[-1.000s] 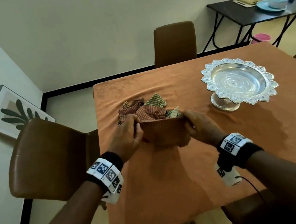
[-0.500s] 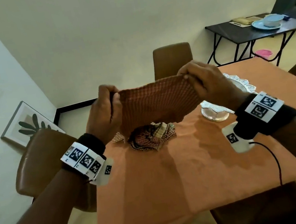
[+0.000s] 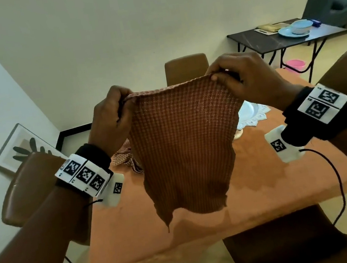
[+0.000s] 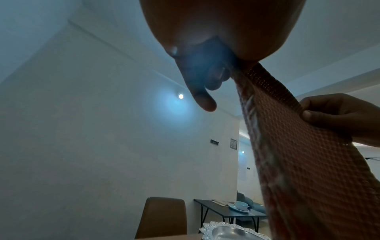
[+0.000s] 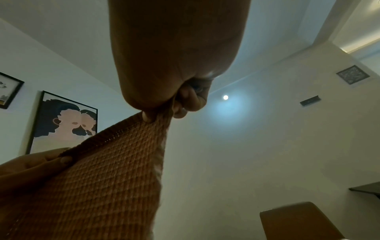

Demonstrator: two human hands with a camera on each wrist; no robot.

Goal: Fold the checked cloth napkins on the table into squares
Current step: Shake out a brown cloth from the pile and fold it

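Observation:
An orange-brown checked napkin (image 3: 184, 147) hangs spread out in the air above the table, held by its two top corners. My left hand (image 3: 117, 110) pinches the top left corner and my right hand (image 3: 227, 76) pinches the top right corner. The left wrist view shows the napkin (image 4: 304, 162) running from my left hand's fingers (image 4: 226, 71) down to the right. From the right wrist camera the cloth (image 5: 98, 178) hangs from my right hand's pinch (image 5: 156, 116). A heap of other checked napkins (image 3: 125, 159) lies on the table behind, mostly hidden by the held one.
The table (image 3: 266, 187) wears an orange cloth. A silver footed tray (image 3: 251, 115) stands at its right, partly hidden. Brown chairs stand at the left (image 3: 31, 184), far side (image 3: 185, 66) and near side (image 3: 283, 241). A dark side table (image 3: 284, 36) with a blue bowl is at the back right.
Both hands lifted one napkin off the heap and raised it high. It now hangs fully open between them, and my view has tilted upward.

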